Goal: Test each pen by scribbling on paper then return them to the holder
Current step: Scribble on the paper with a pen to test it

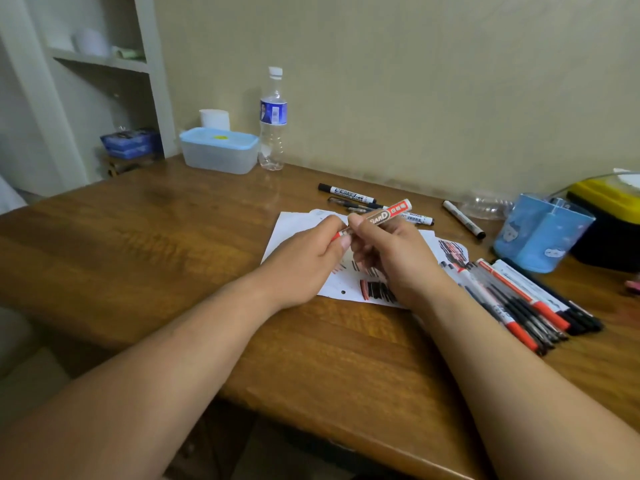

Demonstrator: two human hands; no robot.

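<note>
Both of your forearms reach in from the near edge and meet over the middle of the table (173, 258).

Your left hand (310, 263) has its back turned up, with the thumb and curled fingers pinching the lower, red end of the red marker (385, 215). Whether that end is a cap being pulled or pushed cannot be told.

Your right hand (393, 259) sits just right of the left, and the 2 hands touch at the fingertips. Its fingers are curled around the marker's barrel, with the thumb on top. The marker is tilted, and its free end points up, far and right. It is held above the sheet, clear of the surface.

The paper (294, 226) lies flat under both hands. It carries red and black scribbles on its near and right parts.

The blue pen holder (540, 233) stands at the right, well apart from your hands.

A row of pens (519, 299) lies side by side just near and left of the holder. The exact count cannot be told.

A black marker (346, 192) lies beyond the paper with other pens beside it, and another marker (464, 220) lies alone further right.

A water bottle (273, 119) and a lidded plastic box (220, 150) stand at the far wall.
</note>
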